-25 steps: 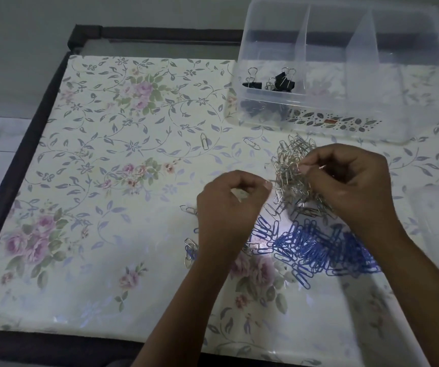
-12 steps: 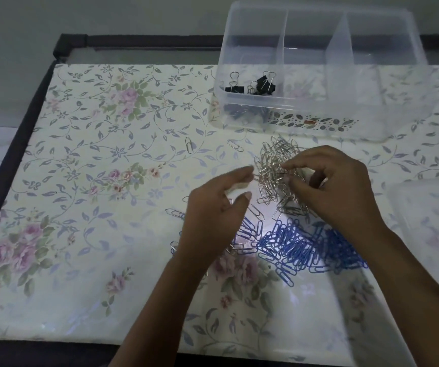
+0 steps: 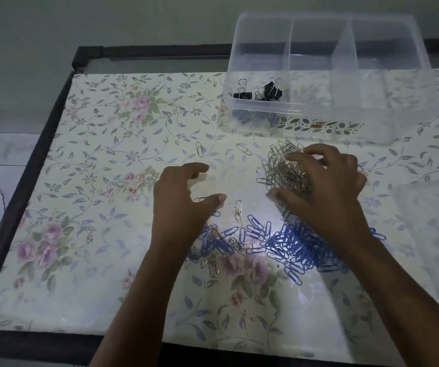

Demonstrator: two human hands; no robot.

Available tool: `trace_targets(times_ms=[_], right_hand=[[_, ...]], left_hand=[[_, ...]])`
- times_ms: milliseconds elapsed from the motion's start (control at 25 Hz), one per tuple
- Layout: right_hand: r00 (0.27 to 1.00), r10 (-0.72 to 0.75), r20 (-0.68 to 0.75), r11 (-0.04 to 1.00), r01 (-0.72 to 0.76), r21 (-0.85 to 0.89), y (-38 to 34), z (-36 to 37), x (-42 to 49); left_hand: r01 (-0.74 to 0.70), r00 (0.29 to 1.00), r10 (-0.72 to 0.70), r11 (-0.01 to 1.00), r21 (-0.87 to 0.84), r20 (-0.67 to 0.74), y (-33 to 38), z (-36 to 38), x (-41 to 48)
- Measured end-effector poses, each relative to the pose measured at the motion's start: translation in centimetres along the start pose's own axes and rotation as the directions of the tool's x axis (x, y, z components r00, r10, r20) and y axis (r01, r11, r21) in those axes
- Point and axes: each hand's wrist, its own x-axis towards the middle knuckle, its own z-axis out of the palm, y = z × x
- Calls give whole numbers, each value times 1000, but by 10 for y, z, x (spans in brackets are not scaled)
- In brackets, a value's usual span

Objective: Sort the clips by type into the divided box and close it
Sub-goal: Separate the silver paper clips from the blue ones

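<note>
The right hand [image 3: 327, 192] is spread, fingers curled down over the heap of silver paper clips [image 3: 286, 170], clawing into it though not visibly closed on a bunch. The left hand [image 3: 184, 205] hovers open beside it, thumb and fingers apart, holding nothing I can make out. Below both, nearer the front edge of the table [image 3: 86, 274], lie the blue paper clips [image 3: 292, 242], with a mixed blue-and-silver tangle [image 3: 213, 250] to their left. The divided box [image 3: 327, 75] stands at the far right edge, black binder clips [image 3: 263, 91] in its left compartment, the other two apparently empty. The risk: silver clips hook together, so a handful may drag blue ones along or shed strays onto the cloth.
</note>
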Motion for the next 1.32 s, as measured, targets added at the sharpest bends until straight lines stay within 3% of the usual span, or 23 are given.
trace_targets(times_ms=[80, 200, 320, 440, 560, 680, 840, 920, 1080, 1200, 1320], right_hand=[[999, -14, 49, 1000, 15, -18, -5, 6, -3], [998, 42, -40, 997, -44, -61, -5, 8, -3], [998, -59, -33, 998, 59, 8, -9, 14, -6], [993, -119, 4, 993, 119, -12, -21, 29, -12], [996, -57, -67, 996, 53, -69, -17, 29, -8], [989, -21, -145, 997, 9, -79, -11, 24, -5], [998, 3, -61, 998, -7, -68, -19, 25, -8], [996, 66, -65, 994, -71, -81, -15, 22, -5], [993, -2, -120, 999, -3, -38, -11, 20, -3], [988, -136, -73, 990, 133, -37, -18, 23, -5], [946, -321, 38, 947, 321, 6, -23, 28, -9]], left_hand=[[35, 999, -39, 993, 113, 30, -2, -2, -1], [52, 995, -74, 958, 283, 66, 4, 7, -9], [21, 996, -47, 941, 338, 70, 7, 19, -16], [48, 995, -73, 948, 314, 70, 7, 23, -16], [122, 989, -138, 966, 227, 54, 9, 11, -9], [184, 983, -184, 947, 265, -25, 6, -4, -5], [324, 945, -320, 899, 295, -62, 3, -11, -7], [291, 955, -297, 911, 293, -27, 2, -6, -7], [11, 989, -22, 997, 74, 148, 7, 10, -12], [-29, 975, 47, 996, -85, 216, 10, 8, -9], [54, 998, -44, 965, -255, 48, 6, -5, 1]])
